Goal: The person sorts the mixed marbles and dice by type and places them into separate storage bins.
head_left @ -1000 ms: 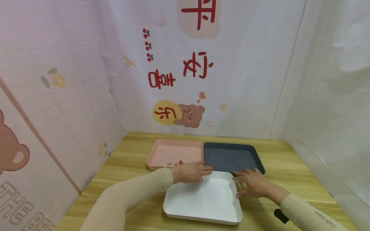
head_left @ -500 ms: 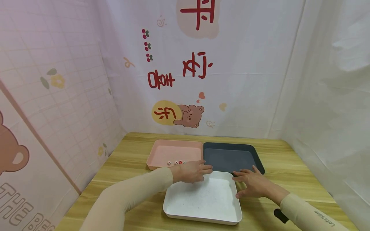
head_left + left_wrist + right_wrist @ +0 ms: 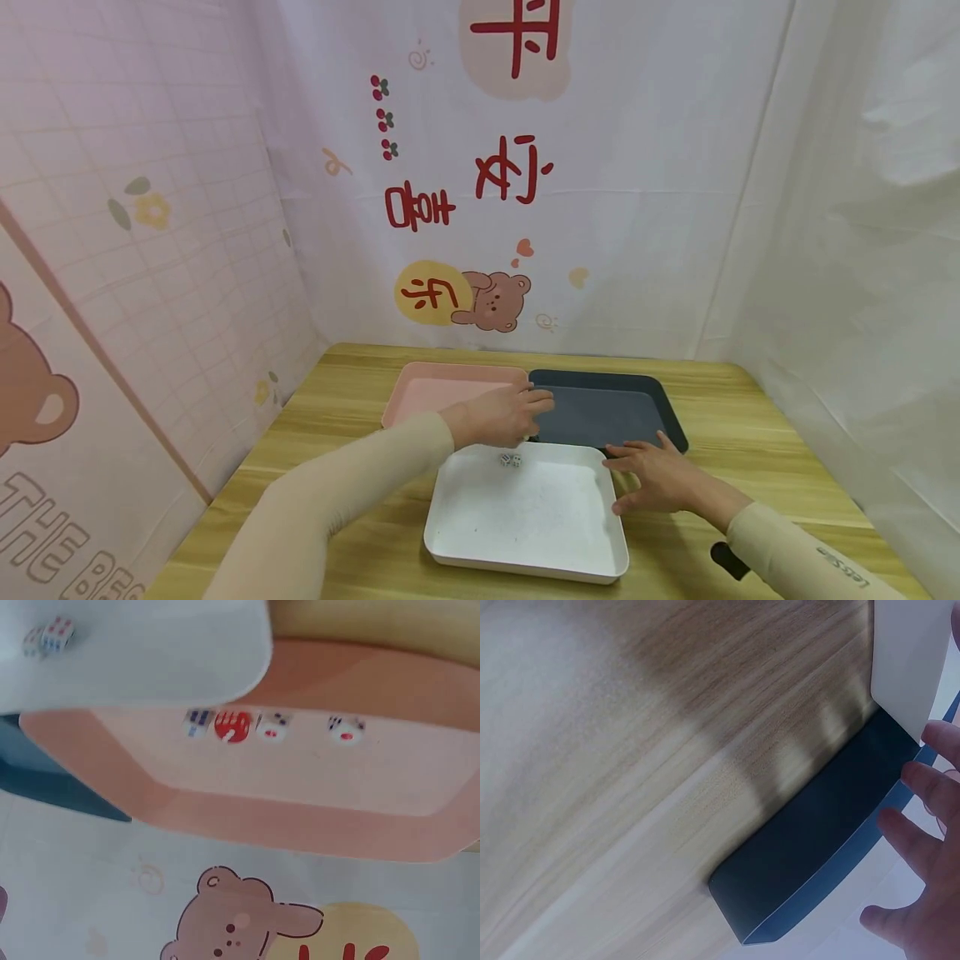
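Observation:
My left hand [image 3: 498, 417] is bent downward over the spot where the pink tray [image 3: 457, 368], the dark blue tray [image 3: 600, 408] and the white tray [image 3: 525, 525] come together. Its fingertips are partly hidden, so I cannot tell whether they hold anything. Just below it, two small white dice [image 3: 511, 460] lie near the white tray's back edge. In the left wrist view, several dice sit in the pink tray, among them a red die [image 3: 232, 727]. My right hand [image 3: 656, 477] rests with fingers spread at the white tray's right rim, holding nothing.
The three trays are on a wood-grain table [image 3: 720, 417]. A dark object [image 3: 729, 561] lies beside the right sleeve. Printed white cloth hangs behind and along both sides.
My left hand has lifted from over the white tray's back edge toward the pink and dark blue trays. Two dice now show in the white tray. The right hand stays put.

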Available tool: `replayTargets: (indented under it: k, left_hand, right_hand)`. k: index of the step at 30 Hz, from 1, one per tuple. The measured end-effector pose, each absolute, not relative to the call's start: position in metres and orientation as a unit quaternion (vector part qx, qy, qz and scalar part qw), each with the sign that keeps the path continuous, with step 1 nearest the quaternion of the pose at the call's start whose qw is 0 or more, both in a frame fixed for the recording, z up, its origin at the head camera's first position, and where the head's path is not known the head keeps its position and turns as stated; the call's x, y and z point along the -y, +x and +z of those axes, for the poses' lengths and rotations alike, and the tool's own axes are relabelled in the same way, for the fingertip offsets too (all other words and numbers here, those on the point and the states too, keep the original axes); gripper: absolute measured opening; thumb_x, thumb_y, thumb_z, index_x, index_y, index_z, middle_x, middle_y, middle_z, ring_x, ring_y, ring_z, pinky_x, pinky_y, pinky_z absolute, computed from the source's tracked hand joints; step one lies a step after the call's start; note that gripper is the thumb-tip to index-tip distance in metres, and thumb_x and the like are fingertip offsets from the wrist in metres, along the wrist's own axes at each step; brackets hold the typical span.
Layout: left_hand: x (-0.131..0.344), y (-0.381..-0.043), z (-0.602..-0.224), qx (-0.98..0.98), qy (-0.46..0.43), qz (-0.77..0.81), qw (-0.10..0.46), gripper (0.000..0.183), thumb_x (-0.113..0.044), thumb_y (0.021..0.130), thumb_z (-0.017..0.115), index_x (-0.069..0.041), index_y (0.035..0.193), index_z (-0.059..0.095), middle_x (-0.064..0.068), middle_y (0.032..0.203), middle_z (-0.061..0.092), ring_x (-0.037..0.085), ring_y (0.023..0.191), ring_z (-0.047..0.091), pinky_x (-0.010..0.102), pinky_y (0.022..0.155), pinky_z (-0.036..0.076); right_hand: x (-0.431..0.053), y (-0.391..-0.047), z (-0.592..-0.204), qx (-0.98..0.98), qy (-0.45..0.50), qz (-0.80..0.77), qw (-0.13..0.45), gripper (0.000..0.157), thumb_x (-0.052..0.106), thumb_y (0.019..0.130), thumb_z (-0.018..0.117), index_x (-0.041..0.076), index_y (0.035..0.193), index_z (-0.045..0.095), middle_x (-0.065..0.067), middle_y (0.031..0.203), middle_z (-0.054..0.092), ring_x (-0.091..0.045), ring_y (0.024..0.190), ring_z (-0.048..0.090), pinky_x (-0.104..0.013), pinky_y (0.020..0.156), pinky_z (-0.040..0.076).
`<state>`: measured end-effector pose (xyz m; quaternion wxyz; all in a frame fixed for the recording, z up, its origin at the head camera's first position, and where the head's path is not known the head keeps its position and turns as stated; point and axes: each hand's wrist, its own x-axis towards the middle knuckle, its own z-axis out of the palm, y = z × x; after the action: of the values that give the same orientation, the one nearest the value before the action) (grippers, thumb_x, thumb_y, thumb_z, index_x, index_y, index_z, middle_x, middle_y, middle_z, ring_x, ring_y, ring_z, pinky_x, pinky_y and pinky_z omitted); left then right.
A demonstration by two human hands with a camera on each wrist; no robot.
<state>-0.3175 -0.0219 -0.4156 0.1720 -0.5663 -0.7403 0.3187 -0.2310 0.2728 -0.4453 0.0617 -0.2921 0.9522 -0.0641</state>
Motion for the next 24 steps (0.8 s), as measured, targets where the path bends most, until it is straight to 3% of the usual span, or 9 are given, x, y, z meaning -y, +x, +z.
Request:
replayTargets:
  k: [14, 24]
  left_hand:
    - [0.003, -0.338, -0.401, 0.844, -0.505, 0.155, 0.095, 0.013, -0.037, 0.094, 0.067, -0.03, 0.102, 0.076, 0.004, 0.149, 0.044, 0.022, 0.142, 0.034, 0.044, 0.116, 0.028]
    - [-0.014, -0.346, -0.403, 0.911, -0.412, 0.026, -0.014, 0.013, -0.041, 0.093, 0.069, -0.032, 0.101, 0.074, 0.0, 0.14, 0.049, 0.018, 0.133, 0.039, 0.041, 0.113, 0.031]
  right_hand:
    - [-0.275, -0.232, -0.445, -0.951, -0.295, -0.069, 0.067, 0.074, 0.059, 0.076, 0.076, 0.012, 0.132, 0.065, -0.012, 0.144, 0.053, -0.045, 0.13, 0.046, -0.081, 0.099, 0.014]
    - [-0.273, -0.231, -0.445, -0.952, -0.287, -0.074, 0.074, 0.075, 0.059, 0.075, 0.077, 0.012, 0.133, 0.065, -0.012, 0.145, 0.052, -0.044, 0.131, 0.045, -0.08, 0.101, 0.012]
